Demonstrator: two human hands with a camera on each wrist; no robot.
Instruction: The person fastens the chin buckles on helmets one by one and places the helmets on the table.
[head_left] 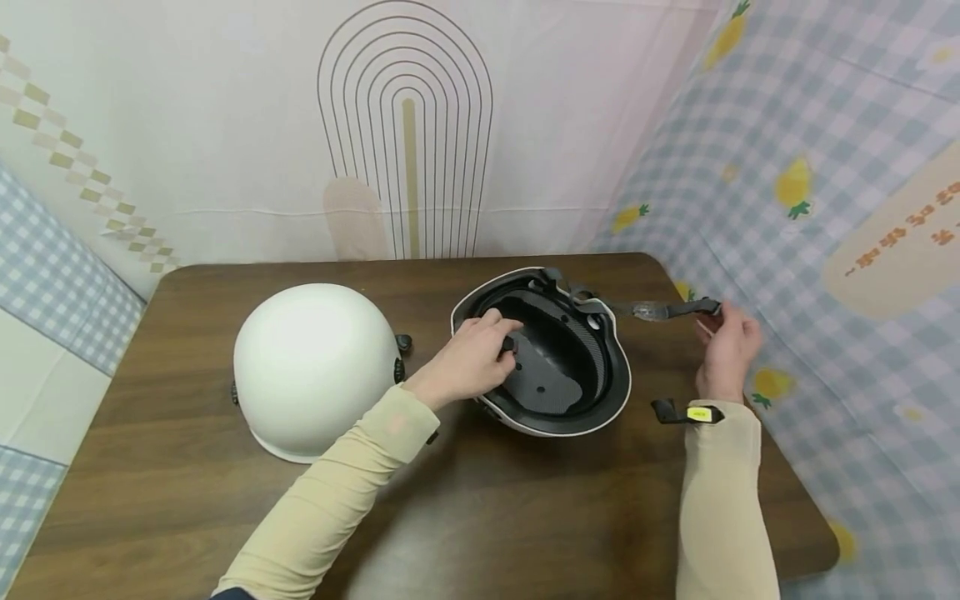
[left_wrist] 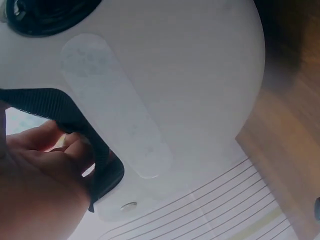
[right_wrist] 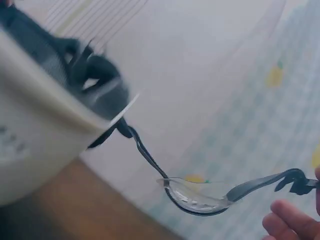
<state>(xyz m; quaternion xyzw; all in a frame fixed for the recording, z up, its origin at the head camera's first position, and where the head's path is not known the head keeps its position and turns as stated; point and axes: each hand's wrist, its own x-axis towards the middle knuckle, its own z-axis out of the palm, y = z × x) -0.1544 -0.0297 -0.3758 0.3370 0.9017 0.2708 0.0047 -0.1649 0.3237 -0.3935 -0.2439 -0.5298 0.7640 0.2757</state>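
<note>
An upturned white helmet (head_left: 551,429) with a black padded inside lies right of the table's middle. My left hand (head_left: 476,354) reaches over its left rim, fingers curled around a black strap (left_wrist: 75,112) at that side; the fingertips are partly hidden in the left wrist view. Off to the right, my right hand (head_left: 729,350) pinches the end of the other black chin strap (head_left: 684,308), which is drawn out from the helmet's far right rim. A clear plastic chin piece (right_wrist: 195,197) sits midway along this strap.
A second white helmet (head_left: 315,367) stands dome up on the left, close to my left forearm, with black fittings at its sides. Both rest on a brown wooden table (head_left: 517,517). Patterned cloth (head_left: 555,150) hangs behind, and checked cloth (head_left: 787,300) borders the right edge.
</note>
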